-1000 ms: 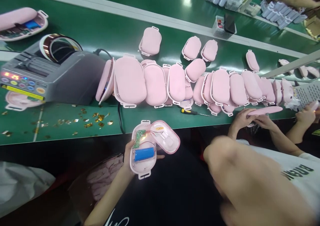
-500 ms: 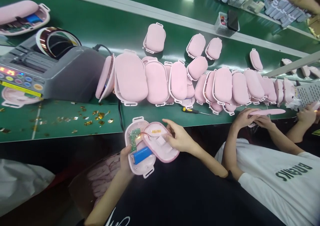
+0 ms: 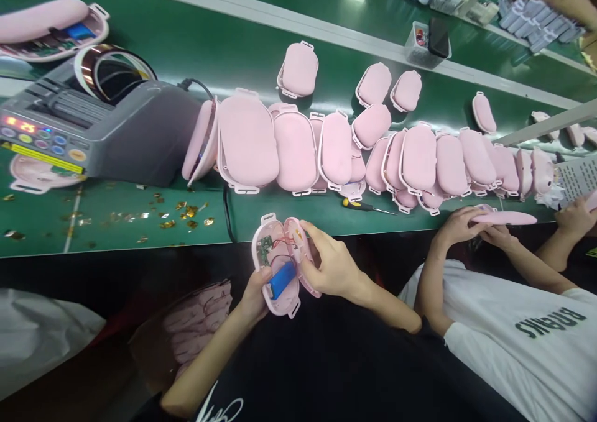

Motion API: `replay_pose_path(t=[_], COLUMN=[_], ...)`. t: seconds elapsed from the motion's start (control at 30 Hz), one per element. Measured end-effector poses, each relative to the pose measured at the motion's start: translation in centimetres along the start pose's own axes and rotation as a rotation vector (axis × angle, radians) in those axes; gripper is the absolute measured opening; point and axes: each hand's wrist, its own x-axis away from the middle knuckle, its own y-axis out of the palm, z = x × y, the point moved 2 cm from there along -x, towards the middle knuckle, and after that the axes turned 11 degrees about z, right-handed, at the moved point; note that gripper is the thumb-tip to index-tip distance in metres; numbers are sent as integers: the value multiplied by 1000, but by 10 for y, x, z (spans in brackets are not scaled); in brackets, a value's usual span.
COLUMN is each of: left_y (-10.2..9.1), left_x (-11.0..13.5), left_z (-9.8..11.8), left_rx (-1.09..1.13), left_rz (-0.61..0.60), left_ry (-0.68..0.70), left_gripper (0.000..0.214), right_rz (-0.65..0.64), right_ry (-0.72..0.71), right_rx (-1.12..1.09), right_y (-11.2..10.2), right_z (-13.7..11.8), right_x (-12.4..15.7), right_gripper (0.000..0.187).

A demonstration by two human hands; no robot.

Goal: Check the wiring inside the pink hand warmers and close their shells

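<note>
My left hand (image 3: pixel 255 294) grips the left rim of an open pink casing half (image 3: pixel 285 306), its thumb over the edge. Inside that half sit a green circuit board (image 3: pixel 265 248) and a blue battery (image 3: pixel 282 279). My right hand (image 3: pixel 333 263) is closed on the matching pink cover (image 3: pixel 306 273), which stands tilted on edge beside the casing half, its inner side facing left. Thin red wires (image 3: pixel 283 242) run between the two halves. Both are held in the air just off the bench's front edge.
A row of pink casings (image 3: pixel 296 151) lines the green bench (image 3: pixel 252 223). A screwdriver (image 3: pixel 359 206) lies before it. Left are a grey tape dispenser (image 3: pixel 140 130) and scraps of gold tape (image 3: pixel 189 211). A box of pink parts (image 3: pixel 200 322) sits below. A co-worker's hands (image 3: pixel 471 226) hold another casing at right.
The pink cover has swung from lying nearly flat to standing on edge, turned by my right hand. The casing half has shifted slightly right and tilted, with my left hand following.
</note>
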Motion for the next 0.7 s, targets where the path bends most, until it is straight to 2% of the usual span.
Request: replay_pose_path(t=[0.17,0.33,0.5,0.6,0.7], left_y=[15,34,41,43,50], left_x=[0,3,5,5,7], left_z=[8,15,19,22,27], left_rx=[-30,-60,-116,-149,-182], left_rz=[51,48,48,55,51], left_ry=[187,282,347,392,429], left_gripper=[48,46,37,46,68], right_rz=[-31,-47,-67,-100,-111], right_ry=[-61,-103,-125,-104,-26], right_rx=[51,58,34,41,163], right_y=[-1,1,6,4,0], right_z=[-7,-11,-11,-10,-10], right_x=[0,4,4,1,-4], right_gripper=[69,69,71,70,65])
